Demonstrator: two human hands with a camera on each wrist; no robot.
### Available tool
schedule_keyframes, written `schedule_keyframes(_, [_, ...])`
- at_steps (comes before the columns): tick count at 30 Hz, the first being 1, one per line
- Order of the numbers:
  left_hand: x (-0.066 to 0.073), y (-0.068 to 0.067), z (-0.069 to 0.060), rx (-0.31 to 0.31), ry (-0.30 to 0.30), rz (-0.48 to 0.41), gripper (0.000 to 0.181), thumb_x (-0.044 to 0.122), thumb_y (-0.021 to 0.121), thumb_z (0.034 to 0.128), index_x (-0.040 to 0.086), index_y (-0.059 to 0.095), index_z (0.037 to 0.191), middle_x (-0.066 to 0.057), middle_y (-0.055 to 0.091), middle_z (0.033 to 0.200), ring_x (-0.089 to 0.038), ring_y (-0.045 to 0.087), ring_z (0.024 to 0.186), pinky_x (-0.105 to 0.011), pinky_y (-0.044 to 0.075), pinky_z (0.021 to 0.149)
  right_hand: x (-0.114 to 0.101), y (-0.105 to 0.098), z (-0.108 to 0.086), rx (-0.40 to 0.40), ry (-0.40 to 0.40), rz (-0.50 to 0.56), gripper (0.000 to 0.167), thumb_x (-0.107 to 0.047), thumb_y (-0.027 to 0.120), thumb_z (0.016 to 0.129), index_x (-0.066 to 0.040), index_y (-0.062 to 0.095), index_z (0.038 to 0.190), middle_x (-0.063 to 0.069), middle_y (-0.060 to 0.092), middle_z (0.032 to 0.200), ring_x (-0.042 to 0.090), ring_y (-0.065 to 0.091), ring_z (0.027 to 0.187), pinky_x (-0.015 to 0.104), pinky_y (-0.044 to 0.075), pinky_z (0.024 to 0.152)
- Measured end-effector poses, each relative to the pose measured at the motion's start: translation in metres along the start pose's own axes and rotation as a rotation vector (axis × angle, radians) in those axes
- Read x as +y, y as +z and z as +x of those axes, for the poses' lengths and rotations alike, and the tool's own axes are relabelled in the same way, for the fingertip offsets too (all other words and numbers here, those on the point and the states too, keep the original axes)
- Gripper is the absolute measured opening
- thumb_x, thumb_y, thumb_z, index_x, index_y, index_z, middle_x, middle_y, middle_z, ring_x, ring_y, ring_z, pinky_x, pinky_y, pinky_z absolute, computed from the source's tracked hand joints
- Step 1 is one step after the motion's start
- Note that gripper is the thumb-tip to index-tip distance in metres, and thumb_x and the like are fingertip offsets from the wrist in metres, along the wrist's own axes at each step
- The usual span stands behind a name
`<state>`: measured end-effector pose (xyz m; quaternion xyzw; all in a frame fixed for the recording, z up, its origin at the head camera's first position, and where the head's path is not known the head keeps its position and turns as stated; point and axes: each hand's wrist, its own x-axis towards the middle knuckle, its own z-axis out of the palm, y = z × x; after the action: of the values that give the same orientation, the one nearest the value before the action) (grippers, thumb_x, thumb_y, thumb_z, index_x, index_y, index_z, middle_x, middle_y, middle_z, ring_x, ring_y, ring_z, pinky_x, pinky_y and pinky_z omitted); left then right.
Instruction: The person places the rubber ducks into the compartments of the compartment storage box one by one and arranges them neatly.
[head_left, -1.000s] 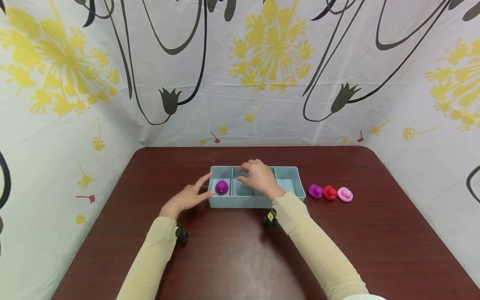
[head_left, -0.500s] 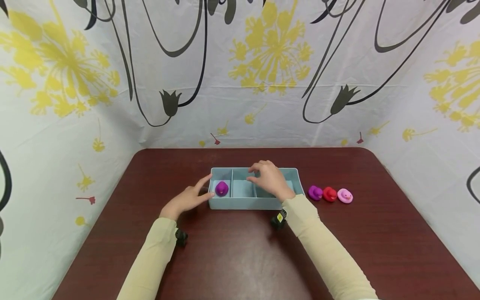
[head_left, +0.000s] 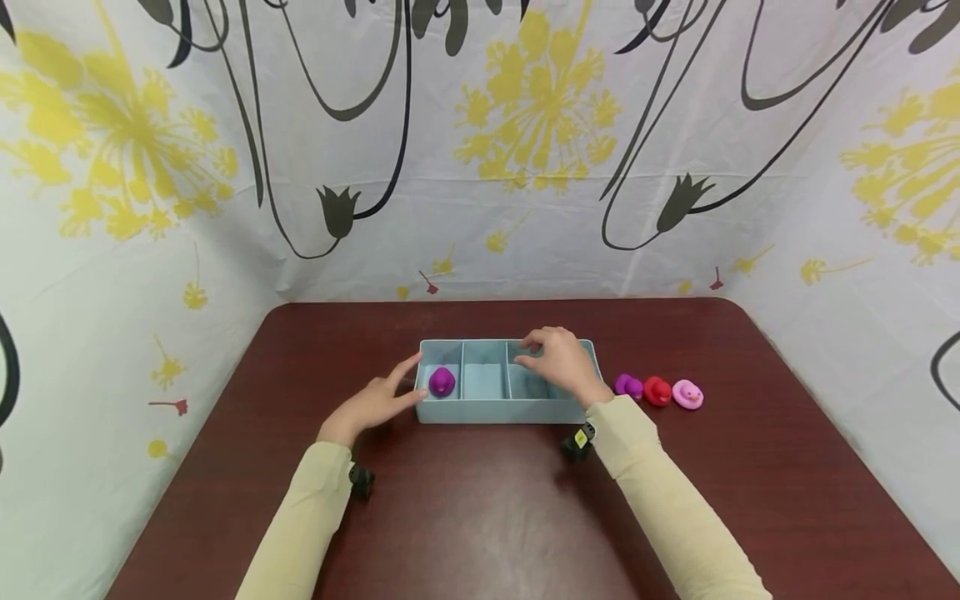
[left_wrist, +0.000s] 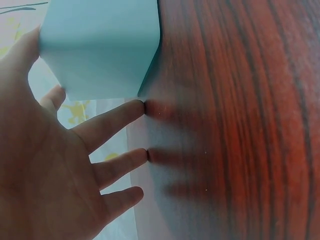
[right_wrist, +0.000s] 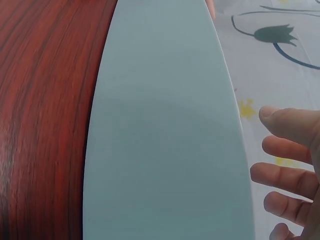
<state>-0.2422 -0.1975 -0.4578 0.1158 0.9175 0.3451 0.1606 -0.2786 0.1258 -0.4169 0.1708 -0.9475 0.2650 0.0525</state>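
Observation:
A pale blue divided tray (head_left: pixel 486 412) lies on the table, split into several compartments in a row. One purple rubber duck (head_left: pixel 442 382) sits in its leftmost compartment. My left hand (head_left: pixel 372 406) touches the tray's left end with thumb and index finger spread; in the left wrist view its other fingertips reach down near the tabletop. Over the compartments right of the middle hovers my right hand (head_left: pixel 561 363), fingers loosely bent, with nothing between them. The right wrist view shows those fingers (right_wrist: pixel 287 179) apart above the tray's long side wall.
To the right of the tray, a purple duck (head_left: pixel 628 386), a red duck (head_left: pixel 657 391) and a pink duck (head_left: pixel 687 394) stand in a row. The dark red wooden table (head_left: pixel 480 517) backs onto a white floral-patterned cloth (head_left: pixel 420 150).
My right hand has moved rightward over the tray, from the second compartment toward the right end. The left hand has kept its place at the left end, and the ducks have not moved.

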Motion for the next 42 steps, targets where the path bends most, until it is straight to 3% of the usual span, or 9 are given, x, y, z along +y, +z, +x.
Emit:
schedule_keyframes(15, [-0.001, 0.001, -0.001, 0.000, -0.014, 0.002, 0.076, 0.060, 0.051, 0.0899, 0.042, 0.010, 0.152, -0.012, 0.037, 0.150, -0.040, 0.033, 0.138, -0.064, 0.030, 0.105, 0.027, -0.023, -0.009, 0.059, 0.060, 0.066, 0.026, -0.030, 0.074, 0.083, -0.013, 0.073, 0.103, 0.005, 0.066, 0.096, 0.021, 0.058, 0.087, 0.035, 0.050, 0.065])
schedule_keyframes(21, [0.001, 0.002, 0.000, -0.002, -0.005, -0.001, 0.077, 0.060, 0.052, 0.0901, 0.041, 0.010, 0.152, -0.011, 0.038, 0.150, -0.038, 0.034, 0.137, -0.063, 0.030, 0.106, 0.042, -0.035, -0.018, 0.082, 0.076, 0.080, 0.025, -0.032, 0.073, 0.084, -0.015, 0.072, 0.102, 0.007, 0.067, 0.100, 0.023, 0.058, 0.091, 0.039, 0.051, 0.070])
schedule_keyframes(31, [0.000, 0.004, 0.002, -0.006, 0.010, 0.005, 0.076, 0.061, 0.050, 0.0903, 0.041, 0.010, 0.152, -0.010, 0.041, 0.148, -0.038, 0.033, 0.139, -0.061, 0.030, 0.107, 0.066, -0.050, -0.033, 0.117, 0.098, 0.009, 0.029, -0.032, 0.073, 0.083, -0.010, 0.072, 0.102, 0.009, 0.068, 0.099, 0.025, 0.059, 0.089, 0.043, 0.049, 0.077])
schedule_keyframes(42, [-0.002, 0.002, 0.003, 0.000, -0.002, -0.001, 0.078, 0.063, 0.051, 0.0889, 0.043, 0.009, 0.151, -0.011, 0.038, 0.150, -0.039, 0.031, 0.139, -0.063, 0.030, 0.106, 0.086, -0.063, -0.045, 0.097, 0.175, 0.036, 0.027, -0.029, 0.073, 0.084, -0.011, 0.071, 0.103, 0.012, 0.067, 0.106, 0.028, 0.057, 0.092, 0.047, 0.048, 0.083])
